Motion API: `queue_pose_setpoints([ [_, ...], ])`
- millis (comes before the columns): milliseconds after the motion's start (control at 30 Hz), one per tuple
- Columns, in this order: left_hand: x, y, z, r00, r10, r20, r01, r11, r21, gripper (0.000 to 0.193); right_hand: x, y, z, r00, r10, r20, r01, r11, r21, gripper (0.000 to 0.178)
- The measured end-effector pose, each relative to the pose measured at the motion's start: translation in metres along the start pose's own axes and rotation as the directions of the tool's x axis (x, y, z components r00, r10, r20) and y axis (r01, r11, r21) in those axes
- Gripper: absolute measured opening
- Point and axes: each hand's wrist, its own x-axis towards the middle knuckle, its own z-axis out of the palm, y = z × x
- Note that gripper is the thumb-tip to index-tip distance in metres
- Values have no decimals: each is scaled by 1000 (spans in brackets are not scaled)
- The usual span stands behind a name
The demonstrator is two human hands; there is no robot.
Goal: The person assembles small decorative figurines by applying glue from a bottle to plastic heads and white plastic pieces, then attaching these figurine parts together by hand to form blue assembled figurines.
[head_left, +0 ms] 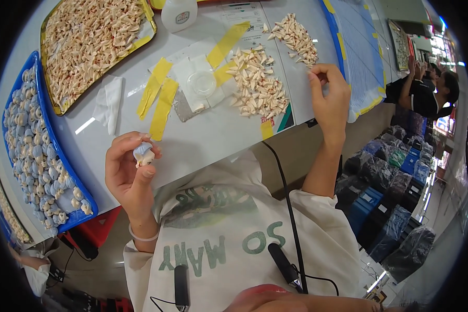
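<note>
Between the thumb and fingers of my left hand (127,174) is a small figurine head (143,154) with pale blue hair and a cream face, held above the table's near edge. My right hand (332,99) is at the near end of a small pile of cream pointed pieces (295,39). Its thumb and forefinger are drawn together there, and whatever they hold is too small to make out. A bigger heap of the same pointed pieces (258,86) lies left of that hand.
A blue tray (91,200) of blue-haired heads stands at the left. Behind it is a yellow-edged tray (152,26) full of pointed pieces. A small clear round dish (202,83), yellow tape strips (164,106), a white cloth (108,104) and a white bottle (179,14) are on the table.
</note>
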Motion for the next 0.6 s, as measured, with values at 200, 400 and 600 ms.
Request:
queue_pose_setpoints([
  [200, 1, 0, -1, 1000, 19, 21, -17, 998, -66, 41, -7, -11, 2, 980, 199, 14, -175, 823, 540, 6],
  [400, 2, -3, -3, 999, 17, 49, -12, 995, -102, 39, -13, -19, 4, 982, 79, 174, -191, 442, 876, 9],
  [600, 0, 1, -5, 997, -9, 83, 24, 984, -175, 35, -17, -47, 11, 990, 29, 137, -133, 493, 860, 9],
])
